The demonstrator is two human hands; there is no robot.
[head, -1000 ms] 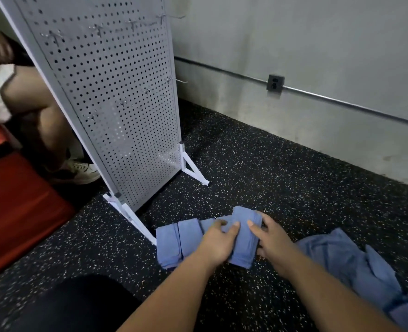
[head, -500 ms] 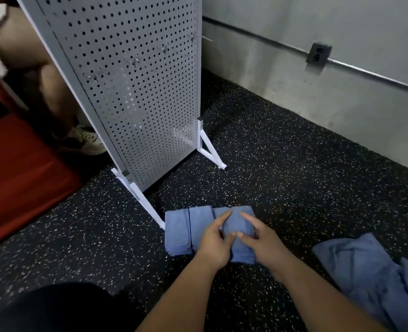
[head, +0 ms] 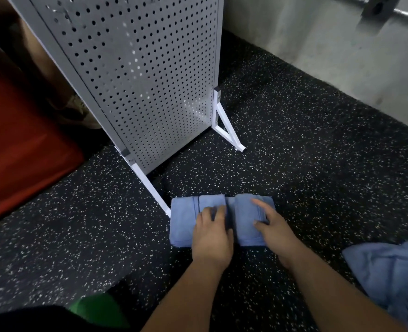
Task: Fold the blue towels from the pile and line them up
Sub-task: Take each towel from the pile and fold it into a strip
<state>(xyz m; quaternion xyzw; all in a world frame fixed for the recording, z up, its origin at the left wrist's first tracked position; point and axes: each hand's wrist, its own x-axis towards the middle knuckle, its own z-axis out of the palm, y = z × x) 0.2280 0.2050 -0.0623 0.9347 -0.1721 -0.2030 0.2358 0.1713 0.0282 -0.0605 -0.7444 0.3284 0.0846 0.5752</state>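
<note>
Partly done: row of folded blue cloth towels (head: 183, 224) mid-frame, pressed under flat, open-fingered left hand (head: 212, 233) and right hand (head: 273, 230) — crumpled blue towel pile (head: 389, 271) lower right, unfolded.

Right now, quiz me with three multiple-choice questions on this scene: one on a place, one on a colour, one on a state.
1. Where is the unfolded pile?
A) right of the folded row
B) left of the row
C) on top of the row

2. What colour are pile and row?
A) green
B) blue
C) white

3. What are the left hand and right hand doing?
A) lifting a towel
B) reaching into the pile
C) resting on the row

Answers: 1 A, the pile lies apart at the row's right. 2 B, both are plainly blue. 3 C, both hands lie on the row and hold nothing.
</note>
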